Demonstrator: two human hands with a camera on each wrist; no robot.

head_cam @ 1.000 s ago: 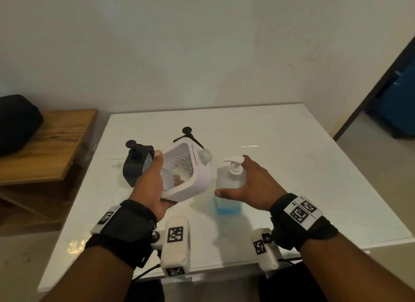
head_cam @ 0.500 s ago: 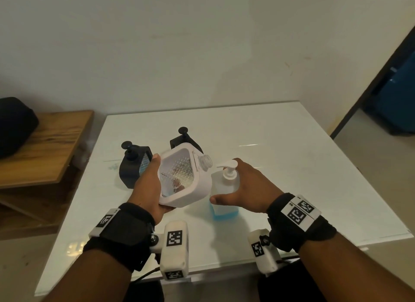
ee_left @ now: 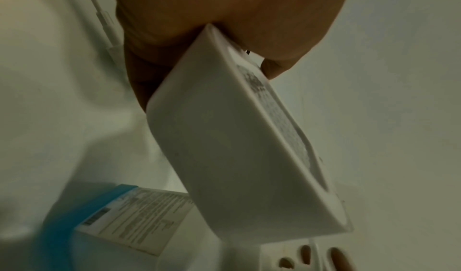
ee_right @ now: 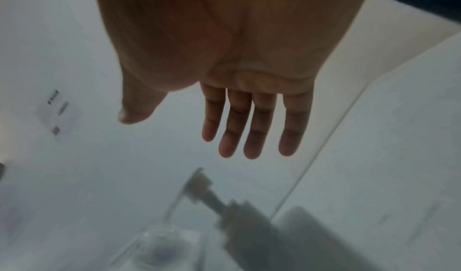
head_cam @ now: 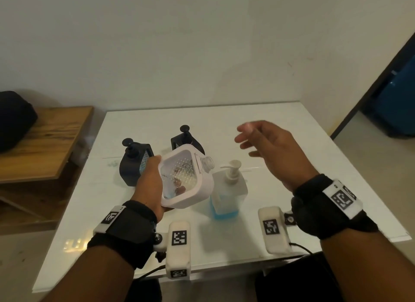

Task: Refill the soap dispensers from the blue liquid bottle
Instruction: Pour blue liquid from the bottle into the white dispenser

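- While my left hand (head_cam: 151, 185) grips the white soap dispenser (head_cam: 187, 178) by its side, thumb over the near edge, I hold it lifted off the table and tilted, its uncapped clear neck pointing right toward the pump bottle.
- From the left wrist view, the same white dispenser (ee_left: 239, 157) juts out of my palm, with a grey textured panel on one face.
- My right hand (head_cam: 271, 149) hangs released above the table, holding nothing; the right wrist view shows the fingers (ee_right: 252, 129) straight and close together, the thumb apart.
- Just right of the dispenser stands the blue liquid bottle (head_cam: 228, 196), upright on the table with its white pump on; blue liquid fills only its lower part. My right hand is above and beyond it, not touching.
- Behind my left hand stand two black soap dispensers: one (head_cam: 132, 160) to the left, and another (head_cam: 185, 140) partly hidden behind the white one.
- All of it rests on a glossy white table (head_cam: 292, 212) against a pale wall.
- Left of the table I see a wooden bench (head_cam: 45, 144) with a black bag (head_cam: 15, 119) on it.
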